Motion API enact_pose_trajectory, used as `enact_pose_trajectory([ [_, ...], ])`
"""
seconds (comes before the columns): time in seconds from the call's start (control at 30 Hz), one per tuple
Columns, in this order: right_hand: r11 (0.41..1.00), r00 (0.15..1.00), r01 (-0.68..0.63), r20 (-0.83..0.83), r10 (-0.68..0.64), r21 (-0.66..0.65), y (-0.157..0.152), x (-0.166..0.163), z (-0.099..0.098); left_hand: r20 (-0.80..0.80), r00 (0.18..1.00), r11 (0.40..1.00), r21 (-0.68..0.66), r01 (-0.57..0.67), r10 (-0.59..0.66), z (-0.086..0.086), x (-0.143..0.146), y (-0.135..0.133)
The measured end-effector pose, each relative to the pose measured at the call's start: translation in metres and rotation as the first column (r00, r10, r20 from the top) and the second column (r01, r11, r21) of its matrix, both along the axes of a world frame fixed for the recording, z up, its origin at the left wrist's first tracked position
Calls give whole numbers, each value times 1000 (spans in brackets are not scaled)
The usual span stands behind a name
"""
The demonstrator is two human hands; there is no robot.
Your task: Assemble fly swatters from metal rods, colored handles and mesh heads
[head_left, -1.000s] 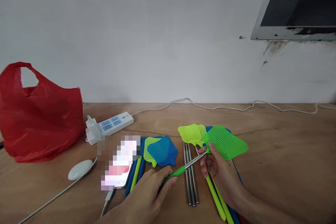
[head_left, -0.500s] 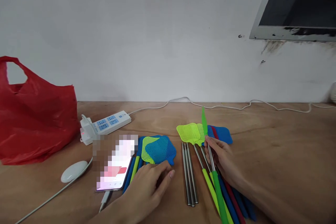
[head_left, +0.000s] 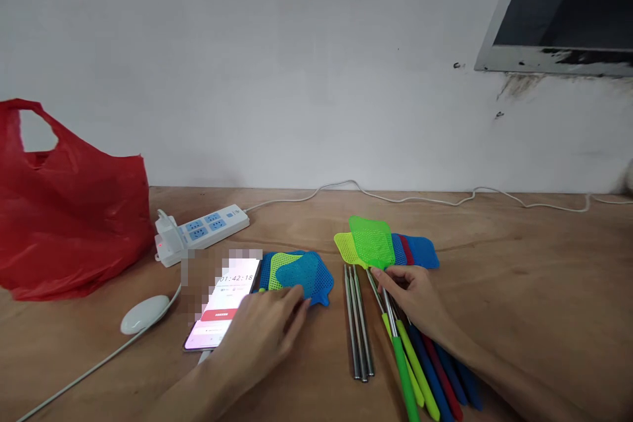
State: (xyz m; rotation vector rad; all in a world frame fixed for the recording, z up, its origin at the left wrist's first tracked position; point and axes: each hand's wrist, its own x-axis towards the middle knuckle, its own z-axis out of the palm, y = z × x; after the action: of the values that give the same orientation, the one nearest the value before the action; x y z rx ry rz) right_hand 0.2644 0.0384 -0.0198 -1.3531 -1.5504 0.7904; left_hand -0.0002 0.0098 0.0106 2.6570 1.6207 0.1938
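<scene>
My right hand (head_left: 413, 293) pinches a bright green fly swatter (head_left: 373, 241) at its neck, between thumb and index finger. The green mesh head lies flat over a yellow-green fly swatter (head_left: 345, 247), and its metal shaft runs down to a green grip (head_left: 405, 376). Beside it a blue fly swatter (head_left: 424, 252) and a dark red one show partly under the others. My left hand (head_left: 267, 323) reaches over several loose swatter heads; its fingertips meet the top blue head (head_left: 299, 273), fingers apart. Between the hands lie several bare metal rods (head_left: 359, 330), side by side.
Left of my left hand lies a phone (head_left: 225, 303) with a lit timer screen. Behind it are a white power strip (head_left: 212, 224) and a white mouse-shaped device (head_left: 144, 314). A red plastic bag (head_left: 74, 211) stands at far left. A white cable (head_left: 420, 200) runs along the wall.
The green swatter has turned from edge-on to flat and come down onto the pile. My left hand has shifted slightly up and left, onto the blue head's edge.
</scene>
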Motion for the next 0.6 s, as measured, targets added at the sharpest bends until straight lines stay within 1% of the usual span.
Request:
enact_pose_trajectory([
  [0.07, 993, 982, 18, 183, -39, 118, 2, 2, -6, -104, 982, 986, 74, -152, 160, 4, -6, 8],
  [0.13, 981, 939, 11, 334, -76, 192, 4, 2, -10, -180, 943, 958, 118, -262, 280, 8, -10, 13],
  [0.17, 978, 920, 5, 382, -86, 209, 4, 2, -11, -201, 926, 946, 123, -301, 321, 10, -11, 14],
  [0.23, 975, 900, -3, 427, -94, 220, 4, 1, -11, -225, 907, 934, 111, -340, 357, 13, -13, 15],
  [0.3, 974, 895, -6, 436, -95, 224, 4, 0, -10, -238, 904, 935, 86, -343, 354, 13, -13, 14],
  [0.4, 971, 877, -23, 471, -94, 237, 2, -2, -7, -245, 917, 949, 63, -310, 316, 9, -13, 12],
  [0.53, 971, 836, -39, 540, -97, 235, 1, -2, -6, -196, 958, 977, 15, -212, 211, 0, -12, 13],
  [0.6, 971, 831, -44, 548, -95, 235, 0, -2, -6, -156, 975, 986, -13, -164, 160, -3, -12, 13],
])
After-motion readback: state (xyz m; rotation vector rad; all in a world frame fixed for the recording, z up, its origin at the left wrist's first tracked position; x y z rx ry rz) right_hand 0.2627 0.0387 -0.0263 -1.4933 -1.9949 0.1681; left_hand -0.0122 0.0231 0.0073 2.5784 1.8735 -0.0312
